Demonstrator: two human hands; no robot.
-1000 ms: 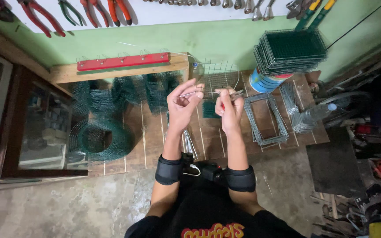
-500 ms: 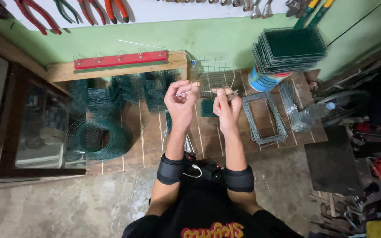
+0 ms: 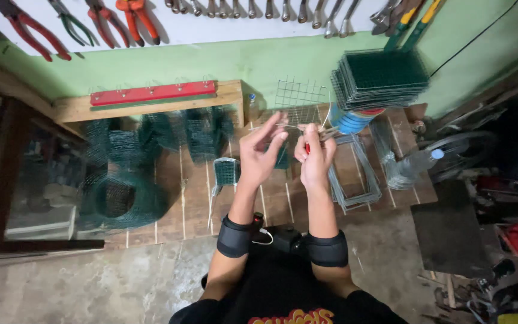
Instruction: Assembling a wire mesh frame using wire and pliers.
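Note:
My left hand (image 3: 262, 152) is raised over the wooden pallet (image 3: 193, 198), fingers pinching a thin metal wire (image 3: 283, 125) that runs across to my right hand. My right hand (image 3: 315, 155) is closed around a small red-handled tool and the wire's other end. Both wrists wear black bands. Right behind the hands a grey wire mesh panel (image 3: 300, 98) leans on the green wall. A small green mesh piece (image 3: 227, 171) lies on the pallet just left of my left hand.
A roll of green wire mesh (image 3: 121, 201) lies at the left, more green mesh pieces (image 3: 202, 132) behind it. A stack of green mesh panels (image 3: 382, 77) sits on a blue cylinder at right. Bent wire frames (image 3: 355, 174) and a plastic bottle (image 3: 415, 162) lie right. Pliers (image 3: 133, 18) hang above.
Both hands stay raised together with the wire; the fingers of my left hand have shifted along it and spread a little. The view has tilted slightly.

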